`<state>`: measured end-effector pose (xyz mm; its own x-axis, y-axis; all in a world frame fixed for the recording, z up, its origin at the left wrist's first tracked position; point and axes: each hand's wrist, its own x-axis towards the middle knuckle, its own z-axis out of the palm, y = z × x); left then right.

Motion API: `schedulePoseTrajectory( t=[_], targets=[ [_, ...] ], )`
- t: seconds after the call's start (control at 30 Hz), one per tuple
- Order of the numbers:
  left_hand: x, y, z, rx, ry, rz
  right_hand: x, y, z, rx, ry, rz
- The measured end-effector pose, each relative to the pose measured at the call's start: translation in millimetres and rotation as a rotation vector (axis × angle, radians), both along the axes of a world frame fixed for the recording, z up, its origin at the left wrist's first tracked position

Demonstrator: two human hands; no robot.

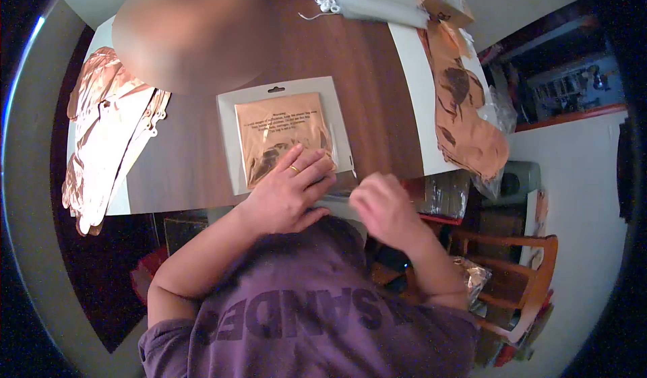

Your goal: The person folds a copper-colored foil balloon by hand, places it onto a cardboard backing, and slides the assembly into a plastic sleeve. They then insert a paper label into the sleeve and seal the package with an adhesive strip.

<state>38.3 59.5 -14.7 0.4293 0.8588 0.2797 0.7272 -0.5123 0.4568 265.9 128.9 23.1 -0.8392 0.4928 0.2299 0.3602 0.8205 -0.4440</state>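
A clear plastic bag (228, 135) with a hang hole lies on the table. Inside it is a folded copper-coloured foil piece (251, 118), under printed warning text. My left hand (291, 188), with a ring on one finger, rests over the bag's lower part with its fingers stretched out. Just right of the bag's lower corner, my right hand (383, 211) is closed, fingers curled together and slightly blurred. A thin white sliver shows near its fingertips; whether the hand grips it I cannot make out.
Flat copper-coloured foil balloons (111, 135) are piled on the left; more foil pieces (465, 122) lie along the right edge. At the back are white ribbon rolls (327, 3), a stack of clear bags (377, 1) and a cardboard box (445, 1). A wooden chair (539, 270) stands at right.
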Motion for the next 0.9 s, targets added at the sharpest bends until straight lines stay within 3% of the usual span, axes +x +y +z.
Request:
schedulePoseTrajectory(
  t=[0.5,0.6,0.73,0.9],
  targets=[
    [1.3,-1.1,-3.3,-0.011,-0.007,-0.010,0.6,21.8,-22.2,0.192,-0.150,0.127],
    [0.3,-2.8,-2.8,-0.006,-0.002,-0.008,7.0,9.1,-22.4,0.175,-0.153,0.169],
    [-0.7,-2.2,-4.9,0.006,-0.004,-0.010,6.9,-25.1,-23.6,-0.030,-0.026,0.245],
    [0.5,-6.5,-10.1,0.209,0.080,0.004,-11.8,-9.6,1.3,-0.135,0.083,0.108]
  ],
)
